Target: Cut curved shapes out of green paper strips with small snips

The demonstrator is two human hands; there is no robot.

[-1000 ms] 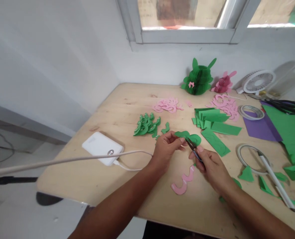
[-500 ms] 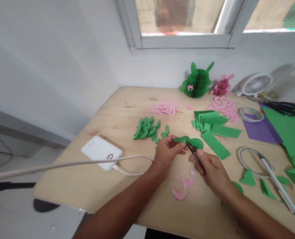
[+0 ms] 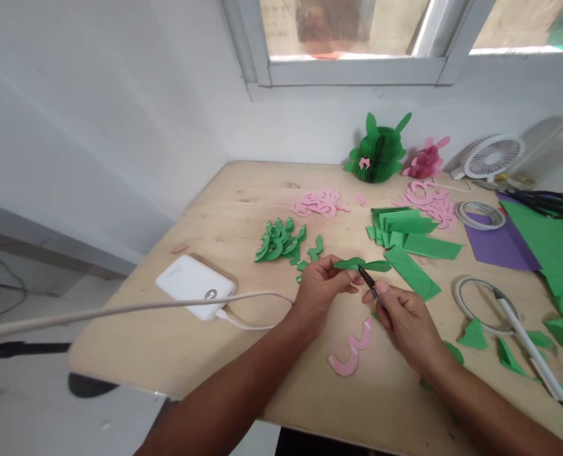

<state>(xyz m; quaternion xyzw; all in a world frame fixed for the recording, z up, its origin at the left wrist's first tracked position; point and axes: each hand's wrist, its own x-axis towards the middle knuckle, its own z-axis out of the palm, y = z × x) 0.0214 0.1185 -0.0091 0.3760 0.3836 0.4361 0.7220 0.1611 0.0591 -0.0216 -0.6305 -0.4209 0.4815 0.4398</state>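
Pinched between the fingers of my left hand [image 3: 326, 285] is a curved green paper piece [image 3: 379, 266], held just above the table. My right hand [image 3: 399, 316] is closed on a small pair of scissors [image 3: 367, 278]; the dark blades meet the paper's lower edge, while the handles are mostly hidden by my fingers. Below my hands lies a wavy pink paper piece [image 3: 345, 362] with pale marks. A heap of cut green paper shapes [image 3: 277, 240] sits left of my left hand. A green paper strip [image 3: 411, 272] with a drawn outline rests beyond my right hand.
A white power bank [image 3: 196, 285] with a cable stands at the left. Pink cutouts [image 3: 316, 202], folded green strips [image 3: 399, 225], a tape roll [image 3: 480, 215] and black-handled scissors [image 3: 540, 201] lie farther back. A white pen [image 3: 532, 351] lies among green scraps at right.
The green paper has tilted, so its right end looks flatter and narrower. The scissor blades look closer together. Both hands stay nearly in place; the view has shifted slightly.
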